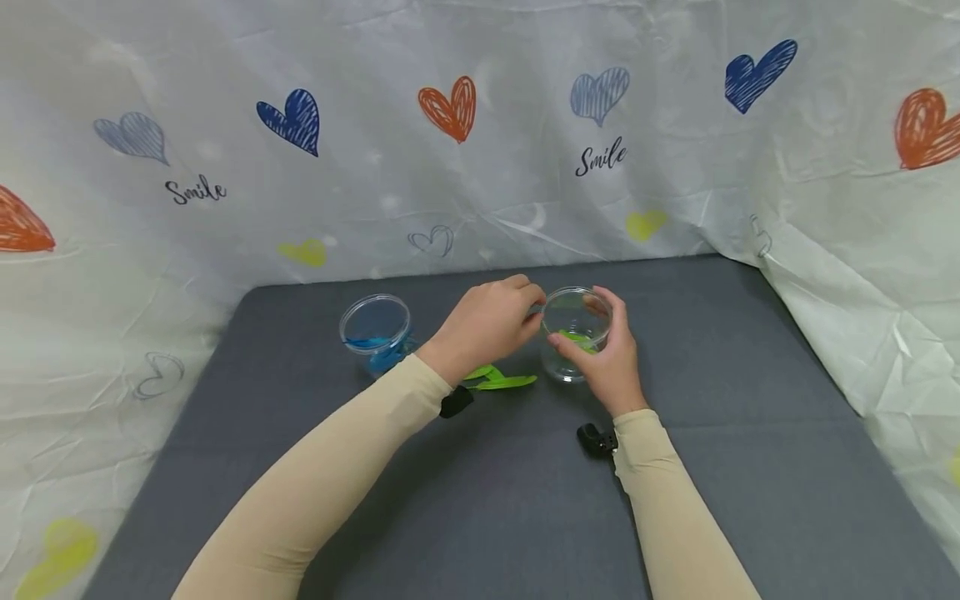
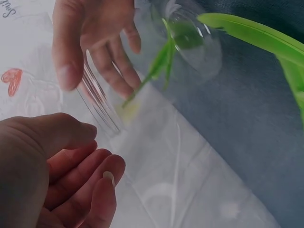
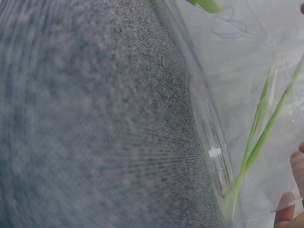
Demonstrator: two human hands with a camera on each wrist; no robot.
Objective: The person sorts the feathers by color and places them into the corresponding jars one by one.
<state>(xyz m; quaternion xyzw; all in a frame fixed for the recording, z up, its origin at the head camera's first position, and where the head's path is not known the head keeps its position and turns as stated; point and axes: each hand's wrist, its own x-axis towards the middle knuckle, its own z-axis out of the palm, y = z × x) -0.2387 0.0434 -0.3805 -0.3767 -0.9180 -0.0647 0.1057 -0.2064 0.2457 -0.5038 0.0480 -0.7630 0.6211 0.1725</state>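
Observation:
My right hand (image 1: 611, 358) grips a clear plastic jar (image 1: 564, 372), thumb in front and fingers round the far side. A green feather (image 1: 576, 340) stands inside it; through the jar wall in the right wrist view, its two thin green strips (image 3: 256, 137) form a V. At the jar's left rim is my left hand (image 1: 491, 321). Its fingers are loosely curled in the left wrist view, with nothing visible between thumb and fingertips, close to the clear rim (image 2: 102, 102). More green feathers (image 1: 504, 382) lie on the table beside my left wrist, partly hidden by it.
A second clear jar (image 1: 375, 297) holding blue feathers (image 1: 386, 354) stands to the left, partly behind my left forearm. Grey cloth covers the table (image 1: 510, 500). A white sheet (image 1: 375, 175) printed with hearts hangs along the back and sides.

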